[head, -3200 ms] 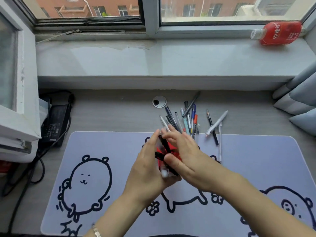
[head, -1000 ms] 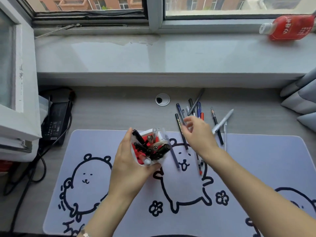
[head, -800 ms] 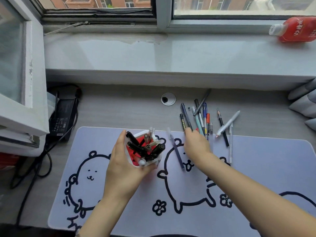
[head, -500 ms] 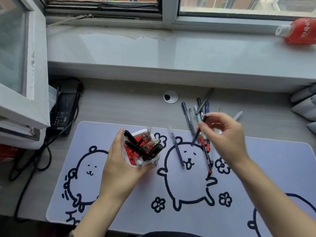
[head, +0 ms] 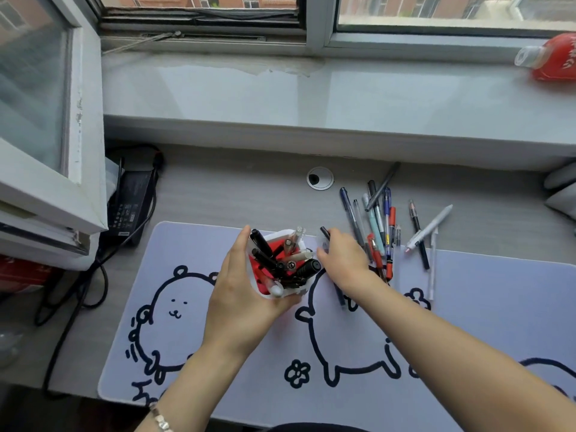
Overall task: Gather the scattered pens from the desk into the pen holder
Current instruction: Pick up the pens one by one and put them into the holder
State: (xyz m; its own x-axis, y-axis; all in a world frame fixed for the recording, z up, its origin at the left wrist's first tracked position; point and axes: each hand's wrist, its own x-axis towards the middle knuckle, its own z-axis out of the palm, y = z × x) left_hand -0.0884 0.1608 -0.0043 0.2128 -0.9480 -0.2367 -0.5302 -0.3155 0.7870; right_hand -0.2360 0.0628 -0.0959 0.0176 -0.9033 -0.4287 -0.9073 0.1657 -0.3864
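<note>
A lilac desk mat [head: 467, 307] with bear outlines covers the near part of a grey desk [head: 233, 194]. On it the left hand [head: 243, 294], a bracelet [head: 160, 420] at its wrist, grips the white pen holder [head: 285, 235], thumb on the left wall and fingers curled beneath. The holder is crowded with black and clear pens. Just right of its rim the right hand [head: 346, 263] pinches a black pen [head: 324, 233], whose end pokes past the fingertips. A blue pen [head: 339, 296] lies under that wrist. The loose pens [head: 377, 219] lie just beyond and right of the right hand. Farther off are a cable grommet [head: 320, 178], a power adapter [head: 131, 207] left of the left hand, the windowsill [head: 311, 98] and a red bottle [head: 554, 57]. Half a second ago the right hand hung over the loose pens; it has since crossed to the holder.
</note>
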